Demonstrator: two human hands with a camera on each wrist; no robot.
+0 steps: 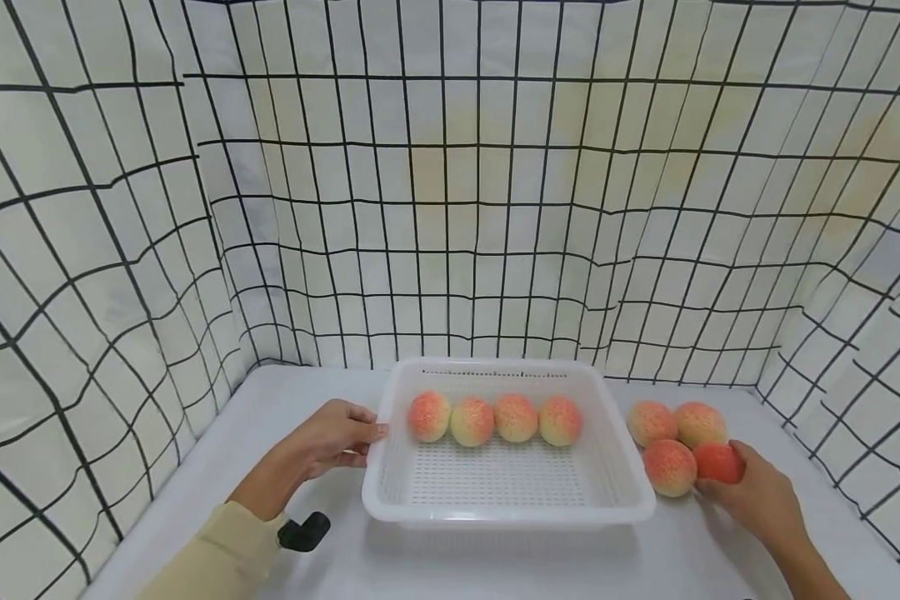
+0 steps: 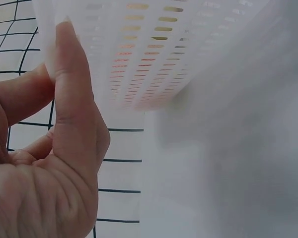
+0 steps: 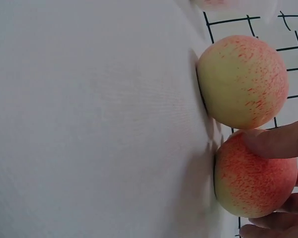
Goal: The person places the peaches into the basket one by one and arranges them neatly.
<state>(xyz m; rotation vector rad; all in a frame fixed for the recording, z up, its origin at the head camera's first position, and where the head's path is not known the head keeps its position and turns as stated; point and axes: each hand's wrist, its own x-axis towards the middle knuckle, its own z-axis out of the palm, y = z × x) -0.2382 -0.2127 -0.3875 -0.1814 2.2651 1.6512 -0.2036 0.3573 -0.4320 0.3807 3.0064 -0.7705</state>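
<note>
The person's left hand [image 1: 337, 442] has its thumb and fingers drawn close together, pinching the near rim of a white slotted basket [image 1: 502, 515] that stands between the two hands. The right hand [image 1: 757, 496] is parted only as wide as the red peach [image 1: 716, 462] it has hold of, the thumb on one side and curled fingers round the other. Just beyond that fruit, on the side toward the basket, are three loose peaches [image 1: 671, 468] grouped on the white tabletop [image 1: 330, 579], the nearest one right beside the held one. Inside the basket, to the right of the left hand, four more peaches [image 1: 472, 421] sit in a row toward the side away from the person. A pale yellow sleeve [image 1: 221, 554] covers the left forearm, with a black device [image 1: 304, 532] at that wrist. Beyond both hands rises a white backdrop [image 1: 461, 229] crossed by black lines.
</note>
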